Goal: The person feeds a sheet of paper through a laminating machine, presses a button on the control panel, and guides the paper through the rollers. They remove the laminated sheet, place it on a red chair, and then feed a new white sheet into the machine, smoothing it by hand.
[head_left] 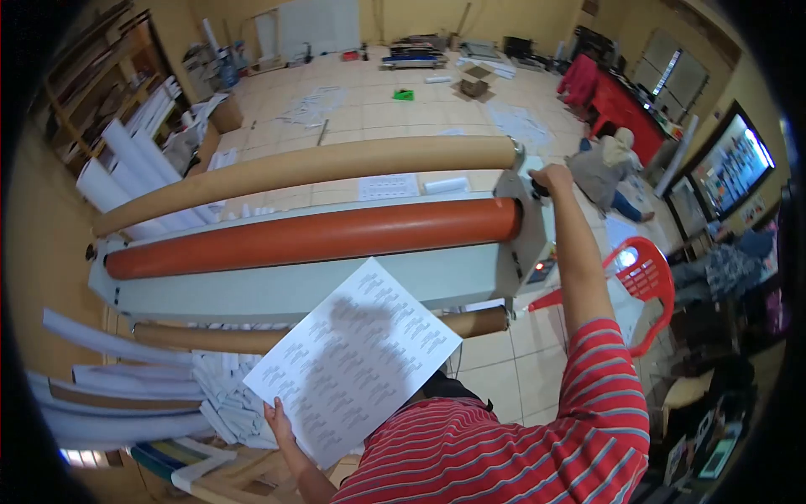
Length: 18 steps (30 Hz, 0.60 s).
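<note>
While the left hand (284,427) pinches a printed sheet (353,363), the right hand (552,178) grips a black knob (538,190).
Sheet slanted, held by lower-left edge, in front of pale roller machine (193,292); knob at machine's right end, fingers closed round it, partly hidden. Orange roller (327,238) beyond sheet, brown roll (336,163) past that; red chair (642,267) right of machine.

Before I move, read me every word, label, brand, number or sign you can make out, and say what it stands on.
No text is legible.
Sheet in the left hand: repeated blocks of print, too small and blurred to read.
Paper beyond the red roller: rows of marks, too small to read.
Panel with a red light: any labels are too small to read.
</note>
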Each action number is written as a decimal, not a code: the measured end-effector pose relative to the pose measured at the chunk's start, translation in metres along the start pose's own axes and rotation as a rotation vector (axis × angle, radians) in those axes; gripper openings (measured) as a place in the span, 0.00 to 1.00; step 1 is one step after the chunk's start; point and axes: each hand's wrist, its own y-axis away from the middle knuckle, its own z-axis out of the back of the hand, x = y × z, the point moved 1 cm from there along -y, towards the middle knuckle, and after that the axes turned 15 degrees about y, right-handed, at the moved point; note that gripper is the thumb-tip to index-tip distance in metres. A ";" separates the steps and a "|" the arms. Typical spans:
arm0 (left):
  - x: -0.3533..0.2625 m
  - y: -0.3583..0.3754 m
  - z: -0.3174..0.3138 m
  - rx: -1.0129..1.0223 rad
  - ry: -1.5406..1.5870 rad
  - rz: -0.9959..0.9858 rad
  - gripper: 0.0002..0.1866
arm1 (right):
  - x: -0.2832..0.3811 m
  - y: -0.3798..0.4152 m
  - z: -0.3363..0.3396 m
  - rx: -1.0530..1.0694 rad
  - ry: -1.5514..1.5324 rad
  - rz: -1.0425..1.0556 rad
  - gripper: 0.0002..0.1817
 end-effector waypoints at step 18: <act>0.044 0.069 -0.063 -0.207 0.130 0.015 0.25 | 0.006 -0.028 0.037 -0.023 0.163 0.553 0.40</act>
